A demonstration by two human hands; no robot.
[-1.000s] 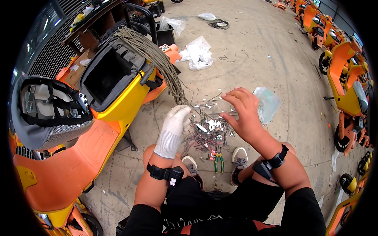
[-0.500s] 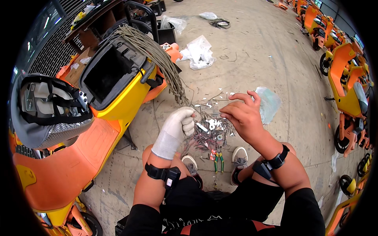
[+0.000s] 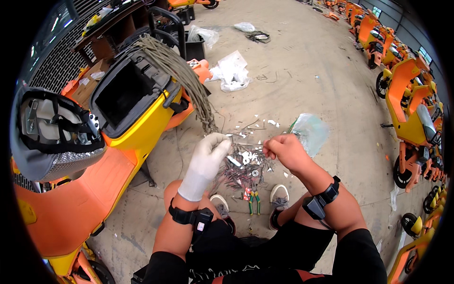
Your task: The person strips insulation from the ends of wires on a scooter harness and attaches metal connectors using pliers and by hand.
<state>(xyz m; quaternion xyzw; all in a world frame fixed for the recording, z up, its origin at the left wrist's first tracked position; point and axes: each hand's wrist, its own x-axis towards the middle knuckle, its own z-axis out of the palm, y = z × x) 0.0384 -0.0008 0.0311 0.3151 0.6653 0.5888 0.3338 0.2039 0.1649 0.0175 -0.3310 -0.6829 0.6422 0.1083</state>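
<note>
My left hand (image 3: pixel 208 154), in a white knit glove, is closed with thumb and fingers pressed together above a pile of short dark wire pieces (image 3: pixel 239 177). Facing it, my bare right hand (image 3: pixel 289 150) is closed in a pinch. A thin strand seems to run between the two hands, but it blends with the pile, so I cannot make out what they hold. White scraps (image 3: pixel 247 157) and a small round ring (image 3: pixel 255 173) lie on the pile. Pliers with green handles (image 3: pixel 251 204) rest on the floor between my shoes, beside a small red-and-white piece (image 3: pixel 247 193).
At left stands a yellow-and-orange scooter (image 3: pixel 153 125) with an uncovered storage box; a bundle of grey-brown cables (image 3: pixel 189 78) drapes over it. Its upturned seat (image 3: pixel 66 158) sits nearby. Clear plastic (image 3: pixel 314 135) and a white bag (image 3: pixel 232 71) lie on the floor. More scooters (image 3: pixel 402 106) line the right.
My right hand has gone from raised, spread fingers to a lowered, closed pinch. The left hand has turned, its thumb and fingers now pressed together. The view has shifted slightly.
</note>
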